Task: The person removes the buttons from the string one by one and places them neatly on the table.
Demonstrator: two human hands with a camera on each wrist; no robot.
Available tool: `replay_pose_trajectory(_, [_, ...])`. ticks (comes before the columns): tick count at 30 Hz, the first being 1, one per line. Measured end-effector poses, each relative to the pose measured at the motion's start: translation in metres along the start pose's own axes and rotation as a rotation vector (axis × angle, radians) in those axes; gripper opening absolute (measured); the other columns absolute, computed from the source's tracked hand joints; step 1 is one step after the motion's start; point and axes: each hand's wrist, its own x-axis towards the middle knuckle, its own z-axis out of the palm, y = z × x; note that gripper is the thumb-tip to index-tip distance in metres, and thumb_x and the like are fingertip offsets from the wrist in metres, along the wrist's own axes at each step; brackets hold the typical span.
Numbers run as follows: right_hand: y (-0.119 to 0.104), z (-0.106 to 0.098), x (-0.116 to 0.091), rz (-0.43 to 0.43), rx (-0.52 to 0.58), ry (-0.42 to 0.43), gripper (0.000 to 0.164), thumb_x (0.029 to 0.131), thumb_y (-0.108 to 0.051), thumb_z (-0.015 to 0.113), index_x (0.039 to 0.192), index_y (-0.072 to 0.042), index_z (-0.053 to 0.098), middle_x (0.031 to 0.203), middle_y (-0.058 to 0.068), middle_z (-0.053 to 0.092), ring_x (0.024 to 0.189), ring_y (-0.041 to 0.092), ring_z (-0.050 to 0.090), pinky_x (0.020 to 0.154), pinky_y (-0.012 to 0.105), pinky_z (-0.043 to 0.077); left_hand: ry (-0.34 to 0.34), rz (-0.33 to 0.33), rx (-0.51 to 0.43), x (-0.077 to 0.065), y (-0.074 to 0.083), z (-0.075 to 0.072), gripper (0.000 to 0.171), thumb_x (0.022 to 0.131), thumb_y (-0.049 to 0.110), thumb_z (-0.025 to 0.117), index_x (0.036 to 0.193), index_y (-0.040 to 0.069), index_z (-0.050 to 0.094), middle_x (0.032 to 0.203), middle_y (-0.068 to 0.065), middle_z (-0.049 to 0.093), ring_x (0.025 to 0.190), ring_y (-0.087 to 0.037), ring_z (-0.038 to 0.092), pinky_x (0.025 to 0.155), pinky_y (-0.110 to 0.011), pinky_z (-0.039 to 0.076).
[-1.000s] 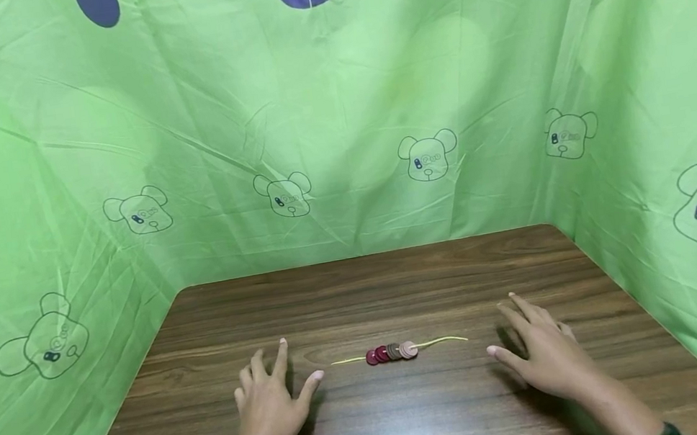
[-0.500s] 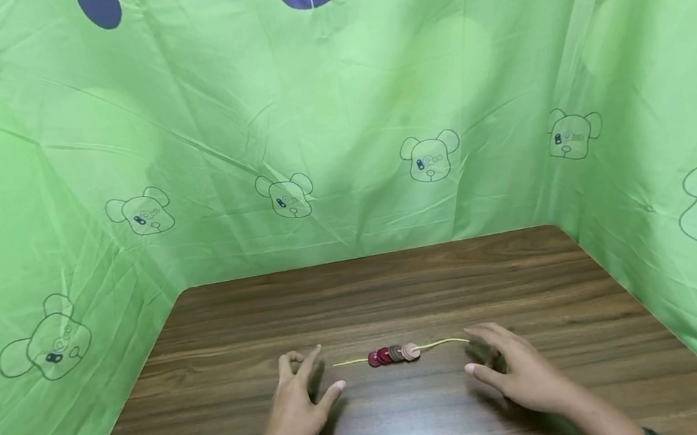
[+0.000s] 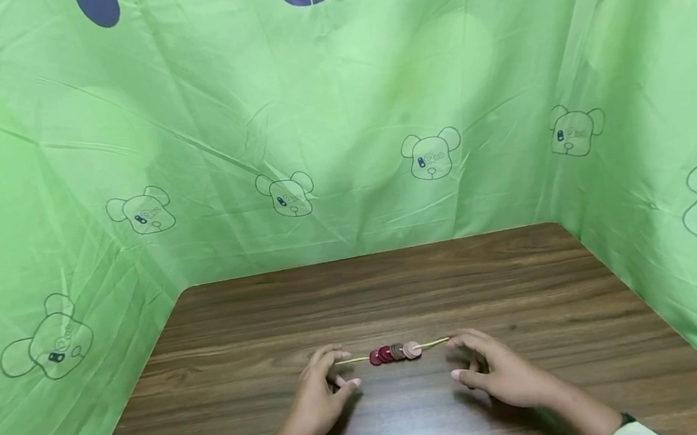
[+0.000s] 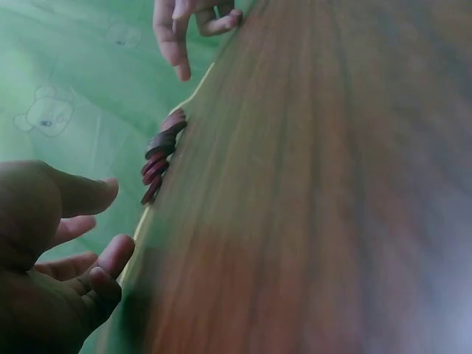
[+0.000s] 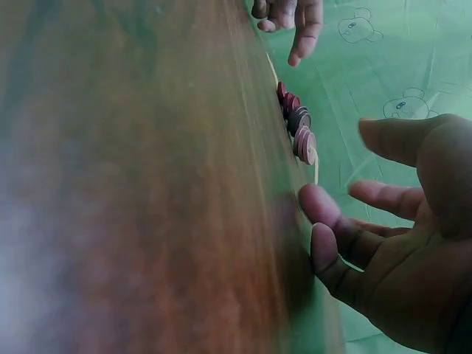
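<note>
Several round buttons (image 3: pixel 396 352), dark red, brown and pale pink, are threaded in a row on a yellow string (image 3: pixel 431 344) lying across the table. At the string's left end is my left hand (image 3: pixel 321 395), its fingers bent and its thumb apart from them. My right hand (image 3: pixel 501 369) is at the string's right end, fingertips right at the cord and thumb spread away. In the left wrist view the row of buttons (image 4: pixel 162 155) lies beyond my left fingers (image 4: pixel 116 254). The right wrist view has the pink buttons (image 5: pixel 304 145) nearest my right fingers (image 5: pixel 318 204).
The brown wood-grain table (image 3: pixel 358 296) has its far edge against a green curtain (image 3: pixel 336 117) printed with bear faces. That curtain also closes in the left and right sides.
Both hands have moved inward from either side to the string's ends, their fingers bending more. The buttons and string have stayed in place on the table.
</note>
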Motion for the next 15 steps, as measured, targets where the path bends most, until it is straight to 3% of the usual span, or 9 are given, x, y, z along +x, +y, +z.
replay_pose_trajectory(6, [0.000, 0.000, 0.009, -0.001, 0.015, -0.071, 0.042, 0.105, -0.023, 0.073, 0.135, 0.005, 0.065, 0.165, 0.037, 0.041, 0.076, 0.006, 0.059, 0.070, 0.025, 0.053, -0.034, 0.009, -0.025, 0.011, 0.000, 0.013, 0.022, 0.094, 0.016, 0.085, 0.110, 0.006, 0.074, 0.149, -0.020, 0.061, 0.078, -0.001, 0.058, 0.073, -0.020, 0.050])
replay_pose_trajectory(15, [0.009, 0.004, 0.028, 0.052, 0.155, -0.117, 0.035, 0.106, -0.016, 0.071, 0.131, 0.009, 0.067, 0.169, 0.039, 0.032, 0.065, 0.012, 0.064, 0.058, 0.031, 0.060, -0.078, 0.012, 0.006, 0.014, 0.000, 0.016, 0.015, 0.094, 0.018, 0.084, 0.105, 0.010, 0.076, 0.145, -0.016, 0.066, 0.076, -0.001, 0.054, 0.070, -0.020, 0.047])
